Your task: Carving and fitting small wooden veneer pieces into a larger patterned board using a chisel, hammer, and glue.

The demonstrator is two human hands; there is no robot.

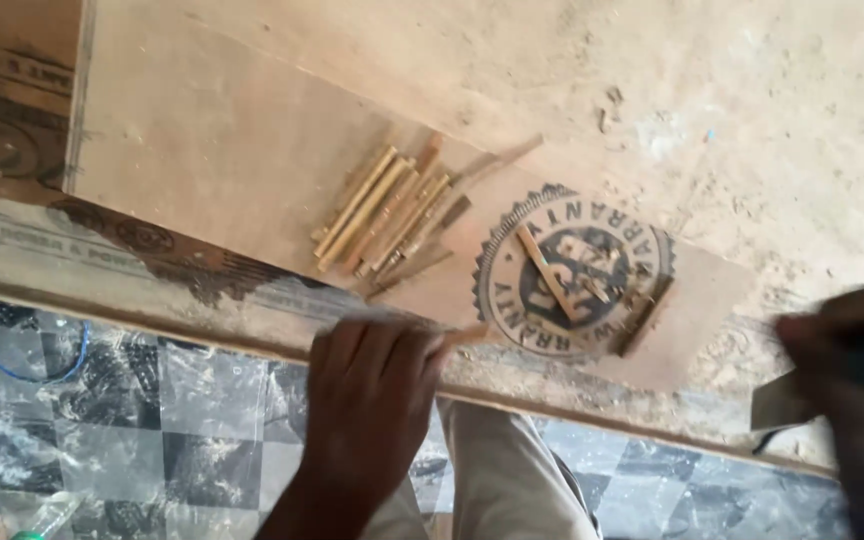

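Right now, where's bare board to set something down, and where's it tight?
Free: the broad plain stretch of the plywood board, bordered by its left edge and the pile of wooden sticks. Crowded: from that pile rightward across the round printed stamp, where loose sticks lie. The left hand sits at the near edge; the right hand, blurred, closes the right end.

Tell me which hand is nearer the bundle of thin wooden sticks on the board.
Left. The left hand sits at the board's near edge, just below the stick bundle. The right hand is far off at the frame's right edge.
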